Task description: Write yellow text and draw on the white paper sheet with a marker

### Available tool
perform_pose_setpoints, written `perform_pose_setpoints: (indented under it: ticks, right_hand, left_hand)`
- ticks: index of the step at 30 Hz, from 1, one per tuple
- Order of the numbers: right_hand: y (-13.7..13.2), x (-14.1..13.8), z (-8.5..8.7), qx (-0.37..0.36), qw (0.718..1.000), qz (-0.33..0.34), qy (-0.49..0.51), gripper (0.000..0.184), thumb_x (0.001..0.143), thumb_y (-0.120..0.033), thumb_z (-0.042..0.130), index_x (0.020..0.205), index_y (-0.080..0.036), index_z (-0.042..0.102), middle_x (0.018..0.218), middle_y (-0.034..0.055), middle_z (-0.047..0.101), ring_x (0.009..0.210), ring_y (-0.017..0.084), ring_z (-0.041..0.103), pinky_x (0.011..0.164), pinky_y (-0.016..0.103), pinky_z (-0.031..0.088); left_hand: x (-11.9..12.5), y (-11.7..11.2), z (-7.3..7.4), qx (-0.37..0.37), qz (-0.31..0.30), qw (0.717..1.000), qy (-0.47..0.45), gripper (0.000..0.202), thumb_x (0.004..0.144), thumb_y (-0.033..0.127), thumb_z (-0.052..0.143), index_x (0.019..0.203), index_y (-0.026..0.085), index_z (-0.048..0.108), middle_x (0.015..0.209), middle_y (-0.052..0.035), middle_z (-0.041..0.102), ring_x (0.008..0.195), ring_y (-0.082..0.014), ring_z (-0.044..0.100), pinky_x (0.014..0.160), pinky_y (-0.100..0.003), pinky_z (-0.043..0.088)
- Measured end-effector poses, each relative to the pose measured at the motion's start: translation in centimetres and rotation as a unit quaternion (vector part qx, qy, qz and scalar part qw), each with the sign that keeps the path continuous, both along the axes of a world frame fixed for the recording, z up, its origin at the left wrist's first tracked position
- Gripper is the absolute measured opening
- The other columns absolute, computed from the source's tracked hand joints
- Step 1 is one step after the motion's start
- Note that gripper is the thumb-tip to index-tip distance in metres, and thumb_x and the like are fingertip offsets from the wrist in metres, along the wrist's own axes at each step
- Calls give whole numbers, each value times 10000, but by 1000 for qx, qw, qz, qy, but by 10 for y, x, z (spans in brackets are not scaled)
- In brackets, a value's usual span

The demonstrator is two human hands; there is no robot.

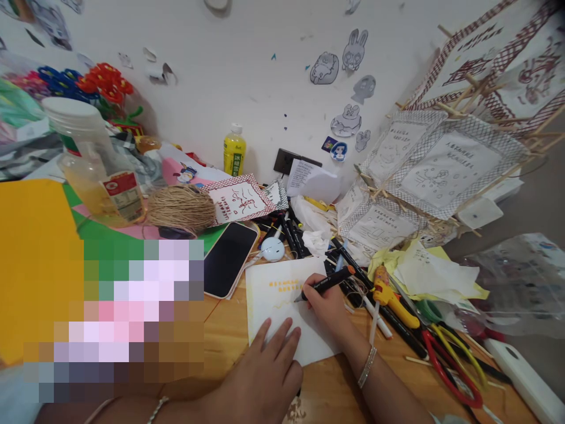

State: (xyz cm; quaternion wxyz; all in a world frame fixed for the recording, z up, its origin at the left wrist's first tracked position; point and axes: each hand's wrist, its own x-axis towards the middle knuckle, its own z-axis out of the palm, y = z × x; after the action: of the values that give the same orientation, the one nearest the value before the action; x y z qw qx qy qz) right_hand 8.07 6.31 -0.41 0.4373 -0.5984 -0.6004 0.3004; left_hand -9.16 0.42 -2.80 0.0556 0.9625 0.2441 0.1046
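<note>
A white sheet of paper (265, 312) lies on the wooden table, with two short lines of orange writing and a faint yellow wavy line beneath them. My left hand (269, 368) rests flat on its lower part, fingers spread. In my right hand (324, 306) is a black marker (329, 282) with an orange end, gripped between thumb and fingers. The marker's tip points left, at the right end of the wavy line. Just left of the paper sits a dark-screened phone (230, 260).
Behind the paper are loose black markers (291, 232) and a ball of twine (180, 209). To the right lie a yellow glue gun (395, 303) and red-handled scissors (454, 377). Paper lanterns (435, 165) stand at the back right, a yellow drink bottle (235, 152) by the wall. A blurred patch hides the left.
</note>
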Motion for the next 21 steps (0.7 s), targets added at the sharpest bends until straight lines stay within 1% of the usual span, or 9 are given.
perform_pose_setpoints:
  ticks: [6,13,18,21]
  right_hand:
    - [0,0,1,-1,1000,-20,-2,153,678,-273,477,539,-213,458,467,-47,431,489,135,411,501,266,338]
    - [1,0,2,-5,1000,-21,8,161,681,-280,483,537,-216,452,451,-54,421,462,130,404,482,259,333]
    - [2,1,0,4,1000,-26,7,162,689,-287,490,546,-213,468,456,-51,433,472,133,423,492,260,349]
    - [3,1,-1,4,999,-30,9,166,697,-292,494,554,-208,477,452,-51,438,467,130,419,489,258,348]
  left_hand:
    - [-1,1,4,-14,-10,1000,5,223,923,274,489,962,125,651,1360,-201,447,1289,-378,361,1007,-572,271]
    - [-2,0,0,-12,0,1000,-2,232,921,297,498,1002,144,653,1384,-175,430,1308,-351,337,1037,-553,231]
    - [-2,0,-1,-3,-5,1000,-5,229,911,304,512,992,140,649,1372,-186,440,1302,-363,344,1026,-555,243]
    - [-2,0,-3,6,-4,1000,-12,228,903,325,528,991,148,642,1369,-180,448,1296,-362,355,1022,-548,250]
